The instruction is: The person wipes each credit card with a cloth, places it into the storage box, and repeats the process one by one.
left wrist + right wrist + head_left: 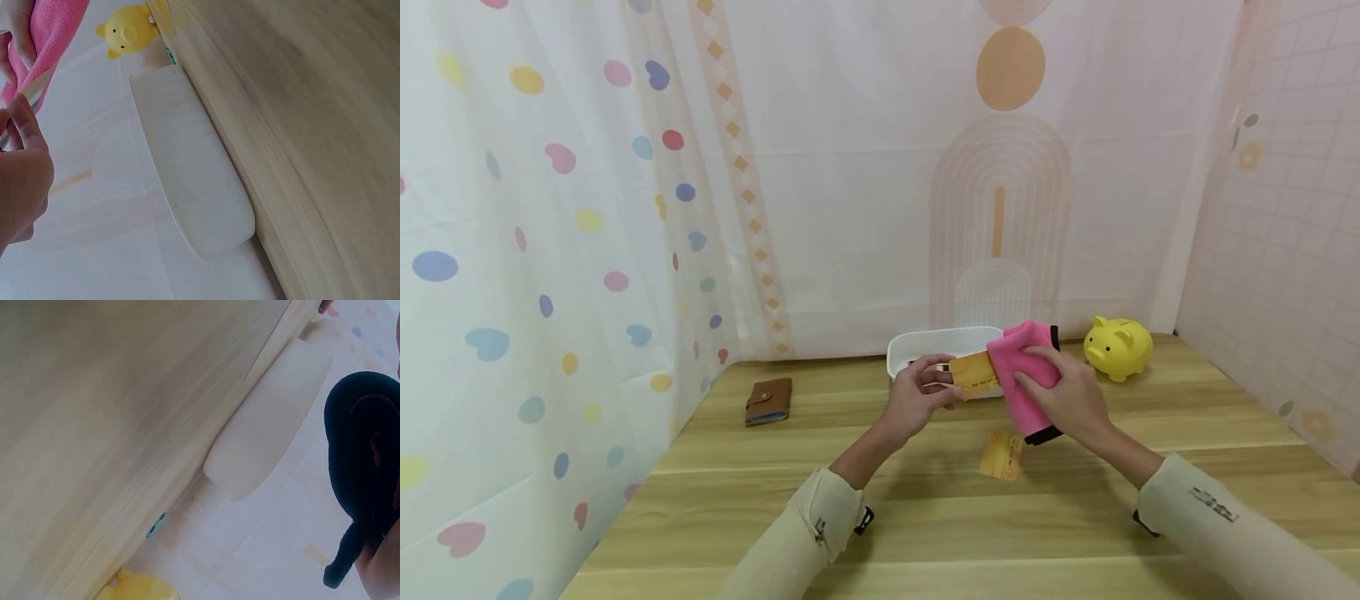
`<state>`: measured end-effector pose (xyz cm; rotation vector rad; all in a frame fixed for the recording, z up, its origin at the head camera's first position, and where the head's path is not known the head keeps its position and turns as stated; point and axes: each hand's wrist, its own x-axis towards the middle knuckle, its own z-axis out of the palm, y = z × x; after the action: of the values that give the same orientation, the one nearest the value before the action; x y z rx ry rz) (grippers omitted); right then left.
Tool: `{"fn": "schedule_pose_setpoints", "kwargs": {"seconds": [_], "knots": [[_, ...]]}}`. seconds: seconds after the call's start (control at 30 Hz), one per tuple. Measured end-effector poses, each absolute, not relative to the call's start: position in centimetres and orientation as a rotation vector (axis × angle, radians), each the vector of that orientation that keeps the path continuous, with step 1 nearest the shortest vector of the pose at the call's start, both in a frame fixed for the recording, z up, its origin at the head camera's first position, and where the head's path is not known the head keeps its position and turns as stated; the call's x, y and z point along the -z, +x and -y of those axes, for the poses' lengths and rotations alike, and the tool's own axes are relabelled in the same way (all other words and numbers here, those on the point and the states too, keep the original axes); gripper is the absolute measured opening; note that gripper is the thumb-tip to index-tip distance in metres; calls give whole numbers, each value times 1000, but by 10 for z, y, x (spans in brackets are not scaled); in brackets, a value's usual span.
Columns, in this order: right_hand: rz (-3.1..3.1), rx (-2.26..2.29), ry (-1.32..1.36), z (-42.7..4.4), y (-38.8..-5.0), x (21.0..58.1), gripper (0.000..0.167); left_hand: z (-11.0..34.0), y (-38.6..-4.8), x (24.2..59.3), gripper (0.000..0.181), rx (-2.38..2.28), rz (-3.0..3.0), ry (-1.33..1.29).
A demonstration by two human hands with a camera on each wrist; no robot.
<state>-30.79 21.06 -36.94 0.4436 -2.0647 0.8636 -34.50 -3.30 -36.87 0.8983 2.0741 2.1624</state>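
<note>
In the head view my left hand (916, 398) pinches a yellow-orange card (972, 372) by its left end. My right hand (1070, 398) grips a pink cloth (1028, 367) with black edging, and the cloth covers the card's right end. Held above the table, the card shows only a pale thin edge in the left wrist view, beside the curled fingers of the left hand (25, 181). The cloth's black edging (340, 447) is seen folded in the right wrist view. A second yellow-orange card (1002, 455) lies flat on the table below the hands.
Behind the hands a white tray (940, 340) stands by the back curtain. A yellow piggy bank (1118, 348) is at the back right. On the left of the wooden table (925, 558) lies a brown wallet (769, 398) with a snap strap. Curtains hang around the sides.
</note>
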Motion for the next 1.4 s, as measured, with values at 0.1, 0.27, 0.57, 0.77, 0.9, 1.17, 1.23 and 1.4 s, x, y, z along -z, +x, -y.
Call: {"fn": "schedule_pose_setpoints", "kwargs": {"seconds": [0.1,0.27,0.57,0.77,0.9,1.17,1.23,1.4], "knots": [[2067,-871,435,-213,-307,369,32,34,-345,368,46,-2166,-2057,901],[2077,-879,410,-218,-309,370,33,36,-345,367,47,-2190,-2036,910],[2102,-912,394,-220,-308,370,33,39,-347,370,46,-2210,-2003,884],[2098,-921,392,-220,-308,371,33,40,-346,371,40,-2194,-2033,907],[2105,-931,399,-219,-308,371,32,42,-347,373,38,-2164,-2120,925],[2091,-940,419,-219,-307,373,32,43,-348,377,34,-2082,-2249,957],[2088,-937,421,-219,-307,373,32,42,-348,377,31,-2099,-2255,943],[2104,-930,410,-218,-306,373,33,37,-333,364,19,-2187,-2287,899]]}}
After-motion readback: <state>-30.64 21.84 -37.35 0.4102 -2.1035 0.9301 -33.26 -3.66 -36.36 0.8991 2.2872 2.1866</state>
